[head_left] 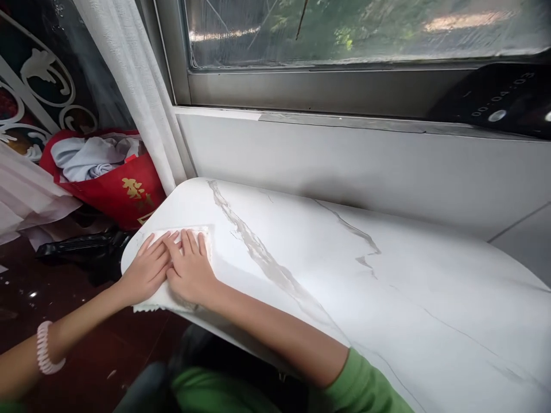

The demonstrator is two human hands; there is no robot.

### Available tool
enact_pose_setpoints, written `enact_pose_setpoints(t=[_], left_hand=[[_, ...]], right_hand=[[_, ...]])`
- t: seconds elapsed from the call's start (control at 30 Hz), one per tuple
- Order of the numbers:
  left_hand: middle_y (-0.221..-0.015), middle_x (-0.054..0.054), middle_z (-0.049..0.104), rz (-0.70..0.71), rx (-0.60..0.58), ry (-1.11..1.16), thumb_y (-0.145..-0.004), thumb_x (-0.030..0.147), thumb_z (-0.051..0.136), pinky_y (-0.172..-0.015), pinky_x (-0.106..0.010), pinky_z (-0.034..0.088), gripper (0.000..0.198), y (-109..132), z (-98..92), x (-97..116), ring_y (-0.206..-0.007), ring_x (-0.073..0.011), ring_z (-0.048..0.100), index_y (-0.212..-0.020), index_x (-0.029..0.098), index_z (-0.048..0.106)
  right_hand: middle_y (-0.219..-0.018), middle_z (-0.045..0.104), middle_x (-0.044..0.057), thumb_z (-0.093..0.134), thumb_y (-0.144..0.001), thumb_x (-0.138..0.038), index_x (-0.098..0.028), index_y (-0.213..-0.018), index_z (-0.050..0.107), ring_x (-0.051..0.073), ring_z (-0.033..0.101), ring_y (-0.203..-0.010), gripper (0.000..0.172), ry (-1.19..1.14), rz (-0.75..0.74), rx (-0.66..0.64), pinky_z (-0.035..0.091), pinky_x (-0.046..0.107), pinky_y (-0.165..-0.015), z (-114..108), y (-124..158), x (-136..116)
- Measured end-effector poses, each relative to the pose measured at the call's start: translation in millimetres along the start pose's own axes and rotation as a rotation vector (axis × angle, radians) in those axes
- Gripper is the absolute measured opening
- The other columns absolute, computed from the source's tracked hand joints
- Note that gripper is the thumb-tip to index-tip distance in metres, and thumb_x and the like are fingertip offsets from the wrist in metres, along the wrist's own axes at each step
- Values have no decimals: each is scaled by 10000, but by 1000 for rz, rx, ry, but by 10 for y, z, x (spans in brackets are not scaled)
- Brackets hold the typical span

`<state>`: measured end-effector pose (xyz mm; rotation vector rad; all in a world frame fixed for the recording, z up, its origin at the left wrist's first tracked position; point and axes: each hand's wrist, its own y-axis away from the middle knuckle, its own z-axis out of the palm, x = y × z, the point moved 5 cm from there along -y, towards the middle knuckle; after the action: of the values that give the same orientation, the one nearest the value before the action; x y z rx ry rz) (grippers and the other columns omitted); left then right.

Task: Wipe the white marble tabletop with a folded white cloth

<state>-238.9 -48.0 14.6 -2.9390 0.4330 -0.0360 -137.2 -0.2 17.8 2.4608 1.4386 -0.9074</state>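
A white cloth (205, 241) lies spread flat near the left end of a white marbled table (327, 258). One lower corner of it, with a scalloped edge, hangs over the table's front edge. Both hands press down on the cloth side by side, fingers stretched out and pointing away from me. My left hand (148, 272) rests on its left part. Touching it, my right hand (189, 267) lies flat on the cloth's right part. Some of the cloth is hidden under the palms.
A red bag (116, 198) stuffed with pale clothes (97, 155) stands left of the table, beside a white curtain (133, 74). Behind the table are a white wall (267, 149) and a metal-framed window (301, 89). A black item (81, 249) lies low at the left.
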Motion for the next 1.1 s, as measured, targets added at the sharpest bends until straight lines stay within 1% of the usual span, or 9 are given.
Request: enact_pose_setpoints(t=[0.1, 0.2, 0.33, 0.43, 0.67, 0.77, 0.83, 0.9, 1.1], left_hand=[[-1517, -48, 259, 35, 5, -10, -961, 243, 226, -1132, -488, 115, 543, -23, 19, 92, -1384, -234, 234, -1490, 258, 108], [-1523, -41, 243, 62, -16, 6, -957, 248, 222, -1127, -484, 125, 548, -134, 44, 58, -1384, -233, 233, -1490, 270, 98], [-1518, -42, 258, 62, -39, 22, -947, 252, 208, -1119, -482, 129, 545, -496, 115, -36, -1387, -228, 220, -1486, 264, 128], [-1511, -38, 276, 62, -60, 32, -937, 249, 219, -1121, -467, 117, 541, -965, 227, -107, -1387, -215, 217, -1476, 253, 184], [-1480, -60, 342, 185, -95, 84, -943, 296, 289, -1122, -438, 133, 487, -2343, 499, -289, -1352, -193, 292, -1423, 233, 336], [-1468, -71, 361, 195, -71, 74, -944, 288, 311, -1117, -449, 151, 467, -2715, 567, -309, -1338, -202, 311, -1402, 226, 376], [-1456, -67, 381, 199, -55, 60, -944, 272, 317, -1116, -447, 158, 453, -2825, 597, -292, -1334, -203, 314, -1387, 228, 398], [-1447, -63, 395, 194, -37, 55, -946, 260, 316, -1121, -446, 150, 440, -2842, 619, -269, -1338, -203, 307, -1373, 229, 417], [-1450, -82, 384, 124, -11, 56, -959, 235, 283, -1131, -458, 111, 418, -2627, 647, -171, -1370, -203, 252, -1350, 187, 424]], right_hand=[[-1500, 222, 221, 416, -889, -273, -112, -1458, 247, 328, 107, -1402, 615, 50, -28, 23, 63, 550, -1113, -47, 123, 11], [-1468, 286, 236, 449, -869, -285, -92, -1447, 269, 352, 163, -1384, 636, 132, -12, 110, 71, 571, -1101, -97, 112, 54], [-1437, 338, 240, 445, -862, -282, -88, -1439, 290, 361, 231, -1357, 628, 222, 26, 183, 91, 563, -1095, -192, -45, 287], [-1431, 356, 223, 415, -869, -274, -107, -1437, 298, 347, 255, -1350, 604, 273, 97, 211, 107, 539, -1096, -328, -208, 647], [-1428, 376, 196, 338, -889, -246, -123, -1435, 298, 331, 264, -1339, 562, 372, 321, 317, 122, 573, -1068, -797, -611, 1619], [-1414, 396, 178, 324, -886, -227, -129, -1426, 324, 302, 290, -1325, 549, 390, 363, 347, 149, 531, -1080, -948, -707, 1893], [-1407, 406, 164, 313, -886, -231, -130, -1422, 331, 282, 300, -1321, 546, 381, 364, 350, 163, 501, -1089, -998, -728, 1992], [-1411, 408, 146, 299, -887, -232, -141, -1420, 330, 268, 296, -1324, 541, 374, 357, 352, 170, 493, -1094, -1015, -718, 2031], [-1406, 420, 123, 293, -890, -236, -165, -1394, 372, 246, 315, -1320, 516, 360, 288, 343, 174, 467, -1107, -1000, -582, 1959]])
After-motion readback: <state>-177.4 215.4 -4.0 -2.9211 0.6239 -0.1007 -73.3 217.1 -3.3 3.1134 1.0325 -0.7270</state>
